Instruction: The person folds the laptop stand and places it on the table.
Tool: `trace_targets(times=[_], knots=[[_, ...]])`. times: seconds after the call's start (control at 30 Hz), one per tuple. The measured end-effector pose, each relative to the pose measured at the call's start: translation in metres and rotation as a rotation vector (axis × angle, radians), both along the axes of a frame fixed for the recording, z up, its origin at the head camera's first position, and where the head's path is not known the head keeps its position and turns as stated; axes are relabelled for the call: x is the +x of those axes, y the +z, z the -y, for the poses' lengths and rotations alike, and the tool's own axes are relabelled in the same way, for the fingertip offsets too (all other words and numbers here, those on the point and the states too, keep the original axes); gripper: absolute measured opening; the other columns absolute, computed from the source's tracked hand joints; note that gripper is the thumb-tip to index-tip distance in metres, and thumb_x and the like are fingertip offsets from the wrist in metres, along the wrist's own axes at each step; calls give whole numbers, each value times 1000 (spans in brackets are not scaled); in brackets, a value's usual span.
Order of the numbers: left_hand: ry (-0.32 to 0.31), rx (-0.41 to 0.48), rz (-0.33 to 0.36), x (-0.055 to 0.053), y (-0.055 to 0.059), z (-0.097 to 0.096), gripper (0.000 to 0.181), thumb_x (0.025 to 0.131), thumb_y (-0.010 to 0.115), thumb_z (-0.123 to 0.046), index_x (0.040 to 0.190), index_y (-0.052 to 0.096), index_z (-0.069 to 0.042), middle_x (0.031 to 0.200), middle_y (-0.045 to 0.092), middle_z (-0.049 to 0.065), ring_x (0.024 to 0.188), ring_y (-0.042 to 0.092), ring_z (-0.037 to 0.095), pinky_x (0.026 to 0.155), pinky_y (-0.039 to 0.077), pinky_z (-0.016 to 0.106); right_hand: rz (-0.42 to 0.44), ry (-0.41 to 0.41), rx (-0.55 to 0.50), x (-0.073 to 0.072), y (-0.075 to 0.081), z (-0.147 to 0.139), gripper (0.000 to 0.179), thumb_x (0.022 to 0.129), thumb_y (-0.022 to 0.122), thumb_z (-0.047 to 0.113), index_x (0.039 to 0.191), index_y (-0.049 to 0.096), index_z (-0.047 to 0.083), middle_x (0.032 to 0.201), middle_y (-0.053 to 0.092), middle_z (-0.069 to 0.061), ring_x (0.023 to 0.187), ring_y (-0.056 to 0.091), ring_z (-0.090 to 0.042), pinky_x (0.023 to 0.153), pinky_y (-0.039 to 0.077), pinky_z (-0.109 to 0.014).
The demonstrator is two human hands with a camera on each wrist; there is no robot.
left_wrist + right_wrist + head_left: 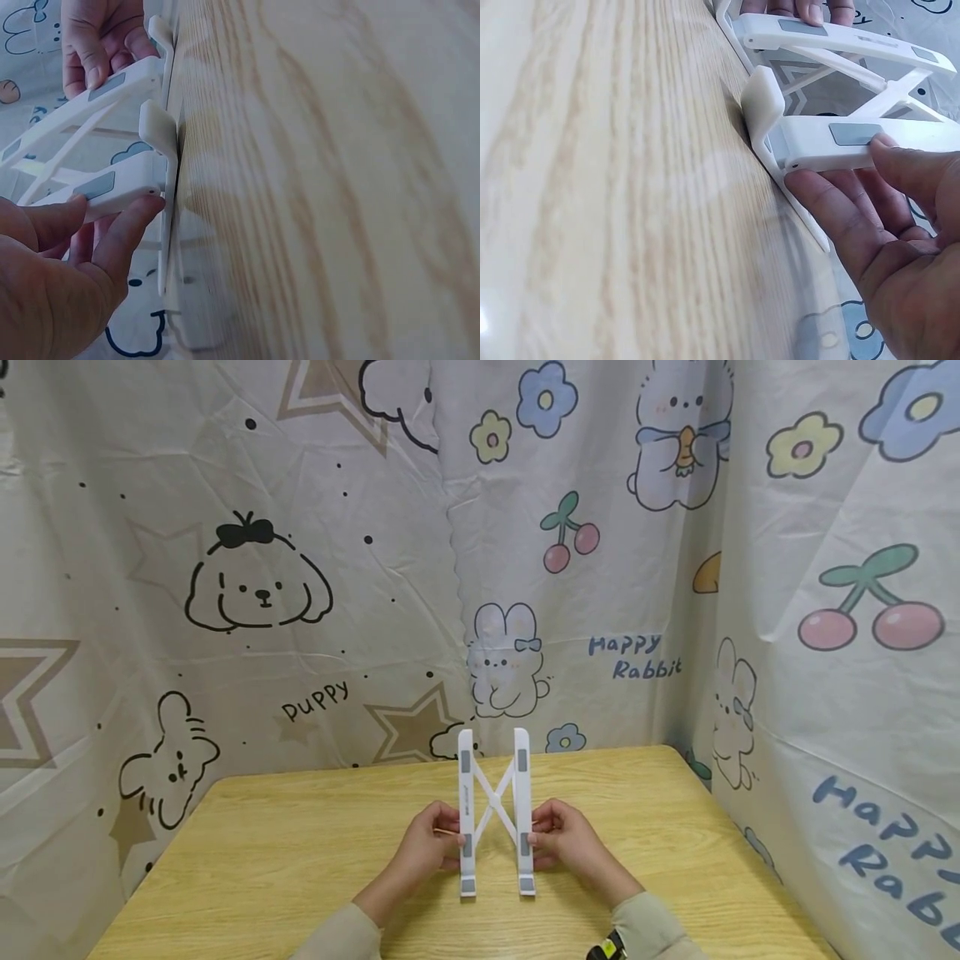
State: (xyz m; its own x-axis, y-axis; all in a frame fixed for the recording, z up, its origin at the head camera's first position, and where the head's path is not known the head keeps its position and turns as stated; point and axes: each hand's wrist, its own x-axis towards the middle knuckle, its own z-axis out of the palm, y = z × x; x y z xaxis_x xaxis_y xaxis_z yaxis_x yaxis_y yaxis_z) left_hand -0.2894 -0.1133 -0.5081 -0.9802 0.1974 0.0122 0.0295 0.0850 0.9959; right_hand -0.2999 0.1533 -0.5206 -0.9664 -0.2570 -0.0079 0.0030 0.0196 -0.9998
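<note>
Hands (431, 842) (562, 839) pinch a white stand (496, 796) from both sides, forearms (384, 888) angled inward.

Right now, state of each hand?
Left hand: holding the left bar of the white stand.
Right hand: holding its right bar.

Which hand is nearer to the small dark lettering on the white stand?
The left hand: it grips the bar bearing the lettering. The right hand grips the opposite bar, across the crossed struts.
</note>
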Motion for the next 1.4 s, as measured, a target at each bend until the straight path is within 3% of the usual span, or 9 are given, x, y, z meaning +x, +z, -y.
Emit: trace_targets(times=[0.9, 1.4], knots=[[-14, -25, -24, -4, 0, -15, 25, 94, 66, 4, 116, 56, 0, 109, 55, 16, 87, 60, 22, 66, 63, 46, 19, 1, -12, 2, 2, 18, 29, 92, 70, -4, 116, 54, -4, 98, 56, -11, 80, 68, -23, 71, 64, -50], [-35, 8, -32, -5, -3, -28, 26, 92, 65, 8, 115, 55, 2, 107, 55, 17, 88, 61, 22, 66, 64, 49, 19, -2, -24, 2, -1, 24, 28, 93, 68, -5, 116, 54, -3, 99, 56, -12, 82, 69, -24, 72, 64, -50]])
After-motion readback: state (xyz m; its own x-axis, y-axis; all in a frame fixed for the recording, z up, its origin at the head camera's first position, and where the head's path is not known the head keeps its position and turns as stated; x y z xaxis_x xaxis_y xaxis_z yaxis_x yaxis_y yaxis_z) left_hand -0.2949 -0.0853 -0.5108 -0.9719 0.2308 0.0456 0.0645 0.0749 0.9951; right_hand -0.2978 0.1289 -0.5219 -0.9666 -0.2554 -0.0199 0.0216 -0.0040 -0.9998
